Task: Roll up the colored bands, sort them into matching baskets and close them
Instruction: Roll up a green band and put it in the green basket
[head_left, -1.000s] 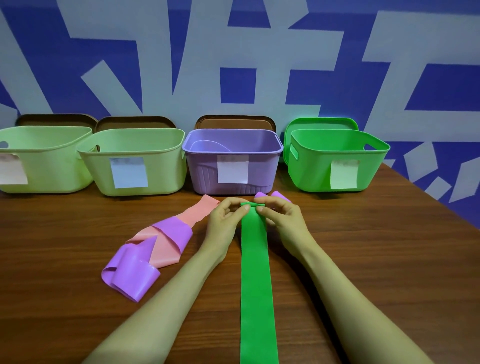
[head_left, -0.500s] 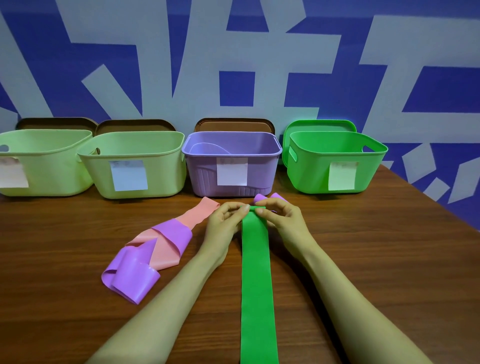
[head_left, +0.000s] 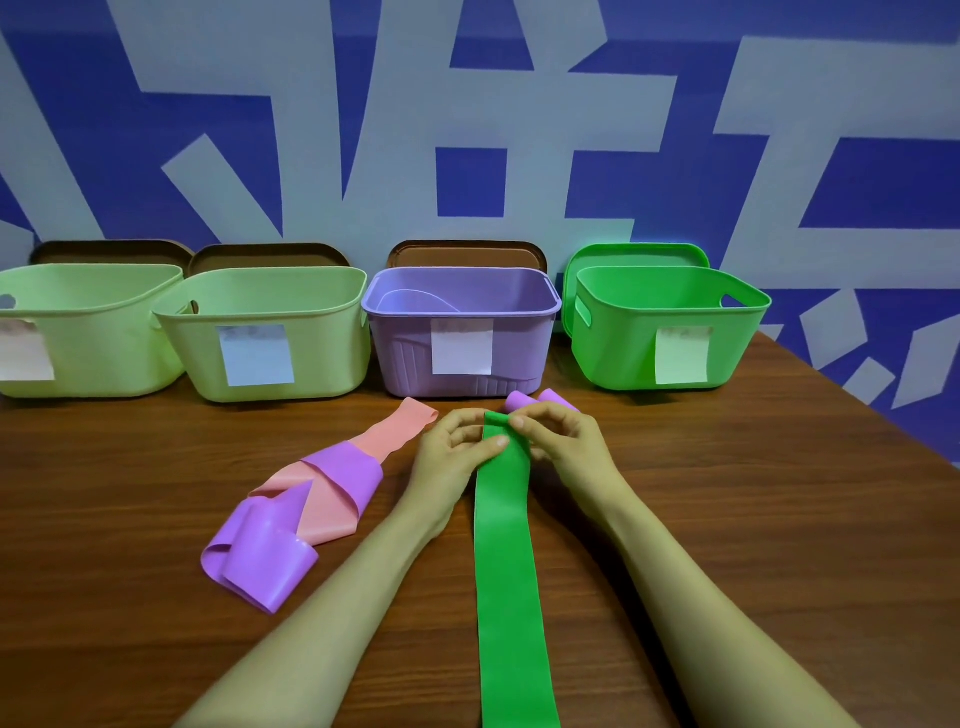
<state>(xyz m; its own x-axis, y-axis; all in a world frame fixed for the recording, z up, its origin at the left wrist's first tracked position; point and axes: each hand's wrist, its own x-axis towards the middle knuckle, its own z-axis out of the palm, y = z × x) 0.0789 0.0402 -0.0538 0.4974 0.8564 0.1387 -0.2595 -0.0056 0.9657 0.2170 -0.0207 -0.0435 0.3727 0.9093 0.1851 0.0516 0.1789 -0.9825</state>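
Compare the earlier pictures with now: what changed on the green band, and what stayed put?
The left hand and right hand keep pinching the far end of the green band; its folded edge has crept slightly nearer the person, and the left thumb now lies on it. The purple band, pink band and baskets stayed put.

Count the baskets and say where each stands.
4, in a row along the wall: pale green basket far left, cut by the frame; second pale green basket beside it; purple basket mid-row; bright green basket right. More may lie out of frame.
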